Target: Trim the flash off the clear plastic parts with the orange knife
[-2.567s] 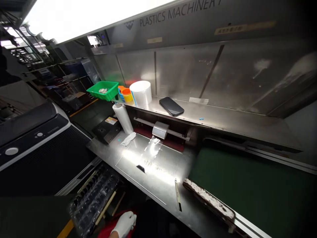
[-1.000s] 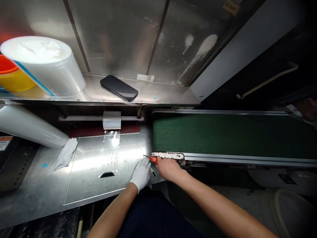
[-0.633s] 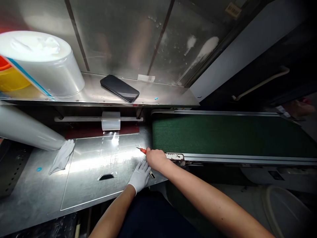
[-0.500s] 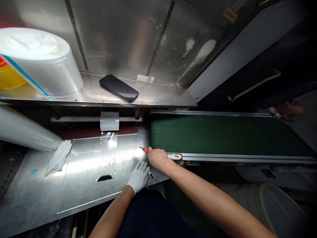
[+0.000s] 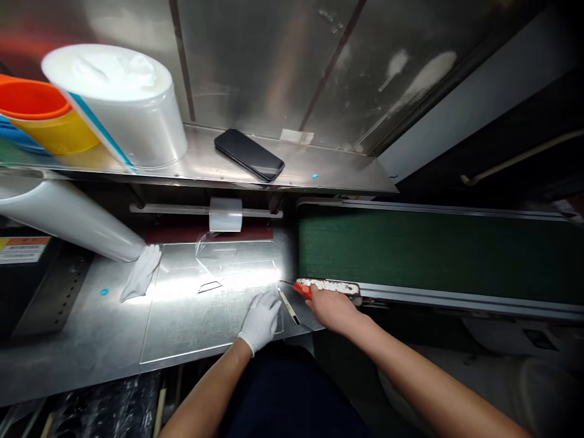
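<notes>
My left hand [image 5: 261,321], in a white glove, lies flat with its fingers stretched out near the front right of a clear sheet [image 5: 177,331] on the metal bench. Just right of its fingertips lies a slim white pen-like tool [image 5: 289,306] with a dark end. My bare right hand [image 5: 332,309] is closed around the orange handle [image 5: 303,290] of a thin-tipped tool. Its tip points left, by the right edge of the sheet; whether it touches is unclear. On the sheet shows a small dark-edged outline [image 5: 210,286].
A roll of clear film [image 5: 225,215] hangs on a bar behind the sheet, its loose end dangling. Right is a green conveyor belt [image 5: 410,249]. A phone [image 5: 249,154] and a white wipes tub [image 5: 132,121] stand on the shelf. A spare white glove [image 5: 141,272] lies left.
The view has swung left. My right hand has drawn the orange-handled tool to the right. My left hand has shifted off the white tool, uncovering it. The film's loose end now looks curled.
</notes>
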`<action>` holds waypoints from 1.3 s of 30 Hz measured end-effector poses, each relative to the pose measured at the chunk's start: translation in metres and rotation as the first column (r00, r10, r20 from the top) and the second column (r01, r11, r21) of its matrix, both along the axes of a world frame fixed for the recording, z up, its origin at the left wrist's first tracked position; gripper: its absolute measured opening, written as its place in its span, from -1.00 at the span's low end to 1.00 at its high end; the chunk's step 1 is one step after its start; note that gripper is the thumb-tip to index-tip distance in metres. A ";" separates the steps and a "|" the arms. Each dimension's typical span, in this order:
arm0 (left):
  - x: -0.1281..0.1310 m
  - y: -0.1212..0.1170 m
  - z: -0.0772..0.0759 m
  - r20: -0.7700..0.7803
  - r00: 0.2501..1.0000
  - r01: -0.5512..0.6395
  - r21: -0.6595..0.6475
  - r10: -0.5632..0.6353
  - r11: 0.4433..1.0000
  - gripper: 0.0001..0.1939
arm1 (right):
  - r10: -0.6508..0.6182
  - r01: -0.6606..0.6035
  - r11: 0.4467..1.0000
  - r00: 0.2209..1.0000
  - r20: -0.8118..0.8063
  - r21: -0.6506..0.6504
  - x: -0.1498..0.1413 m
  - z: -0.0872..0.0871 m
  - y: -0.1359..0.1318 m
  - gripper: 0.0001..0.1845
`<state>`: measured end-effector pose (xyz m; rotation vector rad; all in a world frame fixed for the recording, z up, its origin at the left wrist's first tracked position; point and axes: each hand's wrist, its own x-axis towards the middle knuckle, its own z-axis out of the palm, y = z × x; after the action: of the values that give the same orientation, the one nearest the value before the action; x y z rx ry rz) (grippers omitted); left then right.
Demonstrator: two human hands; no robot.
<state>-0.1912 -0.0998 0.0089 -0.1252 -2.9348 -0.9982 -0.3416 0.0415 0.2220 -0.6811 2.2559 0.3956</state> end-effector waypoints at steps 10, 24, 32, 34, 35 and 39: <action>0.026 -0.173 0.009 0.106 0.881 -0.369 -0.458 0.462 0.809 -0.77 | -0.036 0.039 0.998 0.998 0.058 -0.051 0.012 -0.022 0.023 -0.56; 0.068 -0.140 0.012 0.254 0.955 -0.020 -0.456 0.152 0.890 -0.75 | -0.021 0.026 0.998 0.995 0.100 -0.051 0.038 -0.025 0.053 -0.57; 0.049 -0.145 0.044 0.142 0.960 -0.185 -0.322 0.240 0.928 -0.77 | -0.032 0.042 0.997 0.991 0.132 -0.071 0.037 -0.028 0.043 -0.58; 0.016 -0.167 0.068 0.024 0.953 -0.279 -0.313 0.301 0.908 -0.70 | -0.035 0.046 0.995 0.991 0.127 -0.088 0.038 -0.029 0.042 -0.58; -0.006 -0.181 0.083 -0.043 0.939 -0.339 -0.303 0.342 0.891 -0.67 | -0.035 0.047 0.994 0.992 0.122 -0.095 0.039 -0.030 0.043 -0.57; -0.110 -0.241 0.140 -0.215 0.947 -0.307 -0.387 0.239 0.870 -0.49 | -0.044 0.056 0.993 0.992 0.116 -0.101 0.046 -0.032 0.046 -0.55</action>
<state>-0.3015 -0.3406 0.1490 0.1886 -2.8552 -0.2991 -0.2956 0.0875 0.1897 -0.6813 2.1922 0.2099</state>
